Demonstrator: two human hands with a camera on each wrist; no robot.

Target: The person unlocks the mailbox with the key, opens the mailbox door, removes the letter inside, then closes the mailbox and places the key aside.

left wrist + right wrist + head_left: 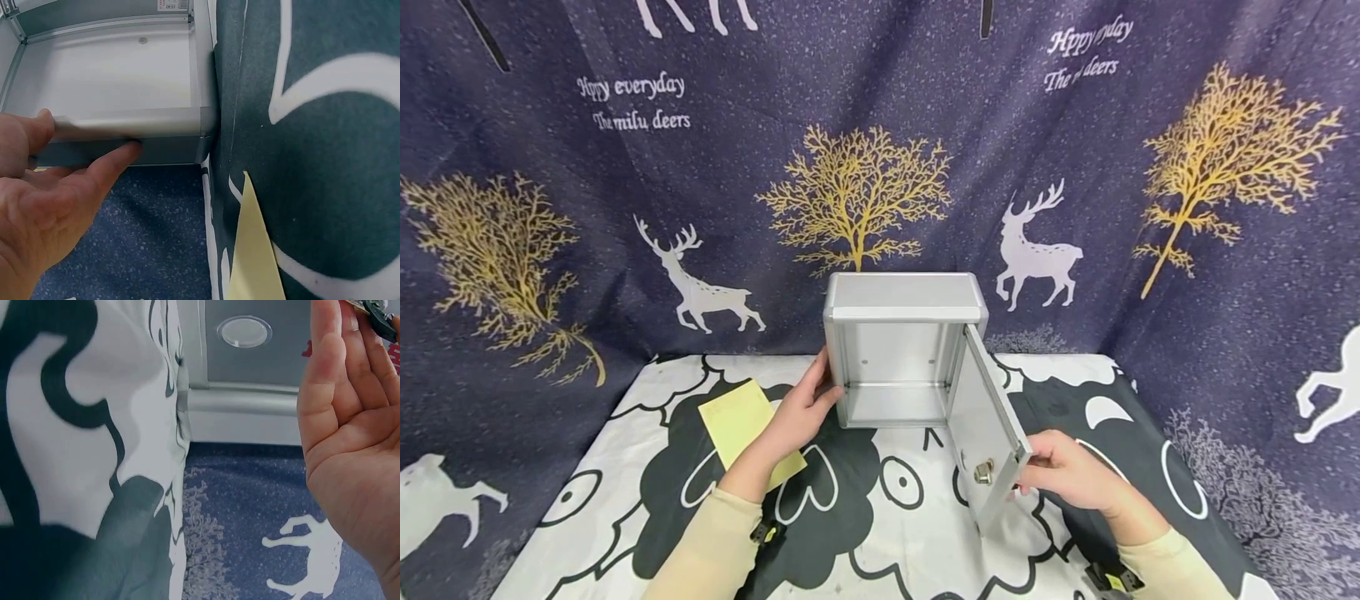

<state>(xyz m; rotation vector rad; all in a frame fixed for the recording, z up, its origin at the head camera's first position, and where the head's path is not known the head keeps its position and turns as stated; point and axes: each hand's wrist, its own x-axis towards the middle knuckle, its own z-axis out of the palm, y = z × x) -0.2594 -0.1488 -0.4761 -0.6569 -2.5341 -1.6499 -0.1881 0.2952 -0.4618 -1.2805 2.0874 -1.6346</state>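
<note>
A silver metal lock box (906, 292) stands upright with its front open. Its hinged door (988, 417) swings out toward me on the right, a lock cam (983, 472) on its inner face. My left hand (805, 412) holds the box's left wall, thumb at the front rim (125, 122), fingers along the outside. At the door's free edge, my right hand (1067, 471) is against the outer face. In the right wrist view its fingers pinch a dark-headed key (380, 320) at the lock, partly hidden by the fingers. Inside, the box shows bare metal walls.
Yellow paper (737, 421) lies on the patterned tablecloth (902, 525), partly under my left forearm. A dark blue curtain (880, 75) with deer and trees hangs right behind the box. An oval window (244, 332) and red lettering mark the door's outer face.
</note>
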